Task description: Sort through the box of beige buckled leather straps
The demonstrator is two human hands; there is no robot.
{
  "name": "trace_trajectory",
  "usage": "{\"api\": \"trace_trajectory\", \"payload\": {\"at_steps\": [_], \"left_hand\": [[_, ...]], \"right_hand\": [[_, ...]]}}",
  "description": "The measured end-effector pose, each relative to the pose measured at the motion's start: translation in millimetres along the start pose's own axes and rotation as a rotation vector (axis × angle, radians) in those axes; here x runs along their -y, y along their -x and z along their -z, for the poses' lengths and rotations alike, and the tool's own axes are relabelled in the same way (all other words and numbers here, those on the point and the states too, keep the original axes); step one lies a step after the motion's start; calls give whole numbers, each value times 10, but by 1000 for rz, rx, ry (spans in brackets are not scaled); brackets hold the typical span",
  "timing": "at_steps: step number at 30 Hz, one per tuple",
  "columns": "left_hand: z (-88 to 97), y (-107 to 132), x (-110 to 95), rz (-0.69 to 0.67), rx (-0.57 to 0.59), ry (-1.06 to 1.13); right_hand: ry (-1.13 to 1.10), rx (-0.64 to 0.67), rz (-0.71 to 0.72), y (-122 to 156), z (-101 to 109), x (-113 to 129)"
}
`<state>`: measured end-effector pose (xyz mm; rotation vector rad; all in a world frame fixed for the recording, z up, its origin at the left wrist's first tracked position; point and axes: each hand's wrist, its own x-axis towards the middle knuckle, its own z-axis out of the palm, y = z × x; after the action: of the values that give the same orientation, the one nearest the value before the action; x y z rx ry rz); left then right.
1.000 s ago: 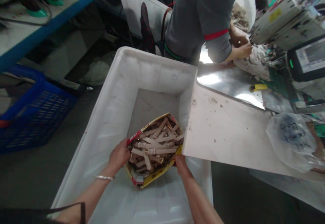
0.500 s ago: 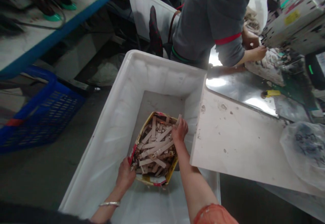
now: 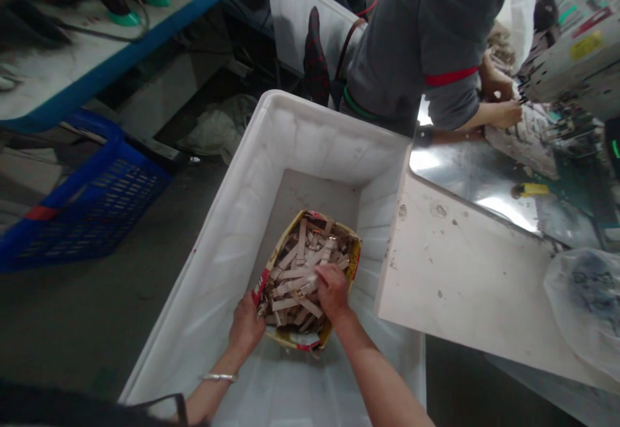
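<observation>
**Two hands at a small box of straps**

Two bare hands down inside a large white bin (image 3: 227, 220). Between them, a small cardboard box (image 3: 356, 256) with yellow and red print, standing on the bin's grey floor, near the middle and toward the right wall. Heaped inside it, pale beige straps (image 3: 295, 272), lying crosswise in a loose tangle. Left hand (image 3: 246, 330) curled over the box's near left corner, fingers closed on the edge, a thin bangle at the wrist. Right hand (image 3: 332, 291) resting on top of the heap at the near right side, fingers bent down into the straps; whether pinching one or only pressing, cannot tell.

Just right of the bin, a stained white tabletop (image 3: 460, 272), with a clear plastic bag (image 3: 586, 304) at its far right. Beyond, a person in a grey top (image 3: 421, 33) bent over a machine. Left of the bin, on the floor, a blue crate (image 3: 92, 201).
</observation>
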<state>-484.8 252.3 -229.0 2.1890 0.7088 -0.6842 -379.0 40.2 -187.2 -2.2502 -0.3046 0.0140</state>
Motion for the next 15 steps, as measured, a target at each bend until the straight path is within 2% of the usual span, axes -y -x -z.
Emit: {"api": "trace_trajectory", "payload": {"at_steps": [3,5,8,10,11,13,15], "left_hand": [[58,7,-68,13,26,33],[121,-8,-107,32,69,78],[261,-82,-164,73,165,149],[359,-169,-215,81,189,163],[399,-221,-249,72,185,155],[449,-330,-329,52,162,98],[460,-431,-413,33,137,-5]], "right_hand": [[-43,90,0,402,9,142],[-60,96,-79,538,73,176],[-9,-85,-256,595,218,122],[33,-222,-440,601,294,23],[27,-235,-569,608,313,-42],[-52,-139,-854,634,305,-191],[-158,18,-1035,666,250,-340]]}}
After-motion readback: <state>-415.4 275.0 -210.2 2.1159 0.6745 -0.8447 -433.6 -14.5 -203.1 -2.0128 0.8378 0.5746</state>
